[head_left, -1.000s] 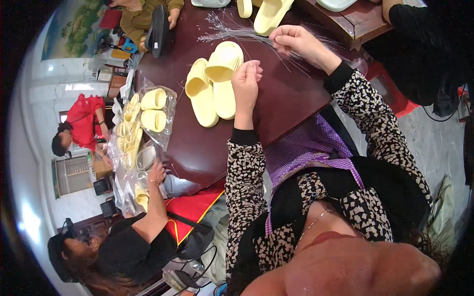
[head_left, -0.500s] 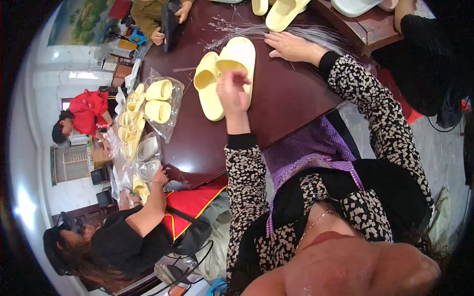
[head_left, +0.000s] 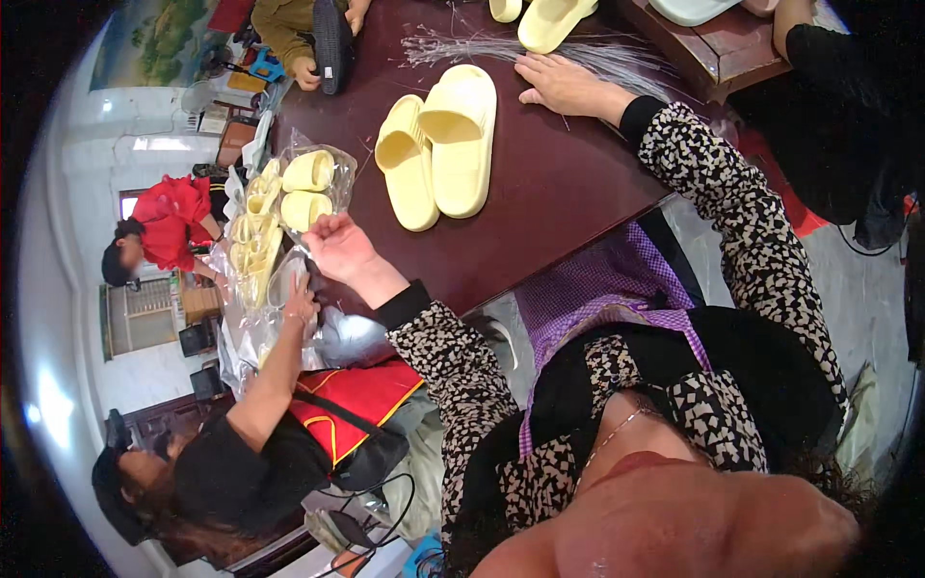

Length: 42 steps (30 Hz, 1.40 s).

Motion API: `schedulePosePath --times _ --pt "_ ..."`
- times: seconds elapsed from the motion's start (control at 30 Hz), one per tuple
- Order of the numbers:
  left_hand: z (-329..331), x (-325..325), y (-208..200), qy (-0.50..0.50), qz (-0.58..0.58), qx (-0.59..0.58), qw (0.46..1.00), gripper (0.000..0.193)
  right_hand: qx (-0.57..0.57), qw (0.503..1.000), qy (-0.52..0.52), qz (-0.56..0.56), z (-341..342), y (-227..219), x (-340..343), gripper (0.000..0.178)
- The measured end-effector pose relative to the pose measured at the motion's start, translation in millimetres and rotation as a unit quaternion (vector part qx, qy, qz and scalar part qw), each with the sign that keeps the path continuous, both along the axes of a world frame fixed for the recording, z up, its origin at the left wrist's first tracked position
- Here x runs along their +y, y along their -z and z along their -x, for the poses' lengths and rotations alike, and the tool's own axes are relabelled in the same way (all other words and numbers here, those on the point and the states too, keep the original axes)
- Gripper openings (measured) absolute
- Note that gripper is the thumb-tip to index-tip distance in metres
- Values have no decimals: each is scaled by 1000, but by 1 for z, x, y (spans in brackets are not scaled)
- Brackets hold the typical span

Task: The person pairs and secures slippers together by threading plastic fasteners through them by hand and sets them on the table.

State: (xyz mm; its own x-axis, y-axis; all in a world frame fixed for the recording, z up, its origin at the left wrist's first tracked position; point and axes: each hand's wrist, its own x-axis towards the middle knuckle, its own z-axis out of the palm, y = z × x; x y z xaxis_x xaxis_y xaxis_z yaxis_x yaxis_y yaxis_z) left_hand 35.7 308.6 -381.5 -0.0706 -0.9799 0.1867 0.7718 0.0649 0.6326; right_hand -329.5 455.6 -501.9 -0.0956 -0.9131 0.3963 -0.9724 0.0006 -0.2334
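Observation:
A pair of pale yellow slippers, the left slipper (head_left: 405,164) and the right slipper (head_left: 461,144), lies side by side on the dark red table (head_left: 554,193). Away to their left, my left hand (head_left: 345,252) hovers with loosely bent fingers and nothing visible in it. It is just below a clear bag with yellow slippers (head_left: 306,209); whether it touches the plastic I cannot tell. My right hand (head_left: 570,87) rests palm down with fingers stretched out, at the near side of a bundle of thin clear plastic strands (head_left: 462,48). Another yellow slipper (head_left: 551,24) lies just beyond it.
More bagged yellow slippers (head_left: 255,255) line the left side, where a co-worker's hand (head_left: 301,303) reaches in. Across the table a person holds a black slipper (head_left: 330,48). A wooden stand (head_left: 718,53) with pale slippers sits at far right. A person in red works at left.
My left hand has swung left, from over the yellow pair to beside the bagged slippers. My right hand stays put. The co-worker's hand has moved up, and the black slipper has turned sole outward.

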Motion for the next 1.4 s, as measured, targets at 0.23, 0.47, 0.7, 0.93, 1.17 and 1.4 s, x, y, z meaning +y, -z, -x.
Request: schedulePosePath --times 0.23,0.47,0.7,0.93,1.17,1.4 --pt "0 23 9 50 -33 -193 979 25 12 1000 1 27 2 0 -5 48" --pt "47 71 -5 33 76 -392 916 21 -95 980 -123 128 -38 -98 20 27" --pt "97 110 -2 -30 377 -648 661 15 -312 910 -207 178 -116 -128 29 18" --pt "104 122 -15 -55 427 -618 657 12 -514 833 -181 98 -100 -126 28 17" --pt "68 127 -24 -42 373 -555 742 10 -694 679 -213 108 -69 -148 39 19" --pt "34 144 -23 -42 384 -600 700 12 -719 660 -180 -124 -80 -127 43 19"
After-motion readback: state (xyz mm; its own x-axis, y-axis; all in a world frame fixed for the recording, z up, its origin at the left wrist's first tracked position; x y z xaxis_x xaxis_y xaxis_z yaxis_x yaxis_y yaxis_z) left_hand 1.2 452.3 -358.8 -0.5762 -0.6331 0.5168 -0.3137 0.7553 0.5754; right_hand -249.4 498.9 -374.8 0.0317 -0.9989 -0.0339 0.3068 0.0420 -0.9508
